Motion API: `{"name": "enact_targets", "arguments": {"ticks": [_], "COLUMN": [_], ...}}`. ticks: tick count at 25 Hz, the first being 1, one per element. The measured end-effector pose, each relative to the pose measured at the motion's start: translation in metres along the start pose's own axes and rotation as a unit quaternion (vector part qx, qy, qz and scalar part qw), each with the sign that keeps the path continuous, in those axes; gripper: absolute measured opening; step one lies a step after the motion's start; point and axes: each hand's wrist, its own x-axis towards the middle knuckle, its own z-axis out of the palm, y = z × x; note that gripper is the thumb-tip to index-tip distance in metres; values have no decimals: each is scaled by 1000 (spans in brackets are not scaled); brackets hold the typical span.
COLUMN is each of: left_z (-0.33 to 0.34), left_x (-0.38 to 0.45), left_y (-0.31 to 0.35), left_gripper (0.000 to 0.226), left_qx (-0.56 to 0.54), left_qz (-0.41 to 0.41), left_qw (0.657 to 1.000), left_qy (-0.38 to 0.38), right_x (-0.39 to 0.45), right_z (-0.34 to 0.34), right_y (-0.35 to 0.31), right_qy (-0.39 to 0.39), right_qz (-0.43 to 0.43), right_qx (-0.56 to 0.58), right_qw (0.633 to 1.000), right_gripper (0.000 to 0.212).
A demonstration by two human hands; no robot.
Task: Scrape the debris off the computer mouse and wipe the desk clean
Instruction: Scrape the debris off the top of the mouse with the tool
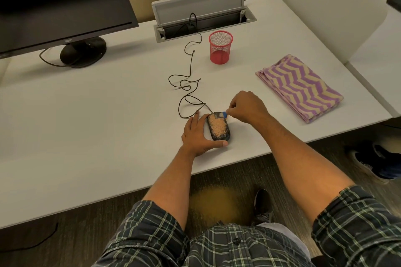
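Observation:
A black wired computer mouse (218, 129) lies near the front edge of the white desk (108, 115), its top covered with tan grainy debris (218, 126). My left hand (198, 134) holds the mouse from its left side, thumb curled round its near end. My right hand (247, 106) pinches a small blue scraper (224, 114) whose tip touches the far end of the mouse, where a bare strip shows. A folded purple-and-cream zigzag cloth (299, 88) lies on the desk to the right.
The mouse cable (186, 84) loops back to an open cable hatch (204, 21). A red mesh pen cup (220, 50) stands behind the mouse. A monitor (60, 6) stands at the back left. Someone's shoe (377, 162) is on the floor at right.

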Motion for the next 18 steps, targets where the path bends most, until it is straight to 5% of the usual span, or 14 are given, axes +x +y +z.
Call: {"name": "enact_targets", "arguments": {"ticks": [18], "left_z": [-1], "left_x": [-1], "left_y": [2], "left_gripper": [124], "left_qx": [0], "left_qz": [-1], "left_qw": [1000], "left_qy": [-3], "right_x": [-8], "right_z": [-5], "right_y": [6], "right_qy": [16], "right_qz": [-31], "right_qx": [-14], "right_qw": [999], "right_gripper": [17]}}
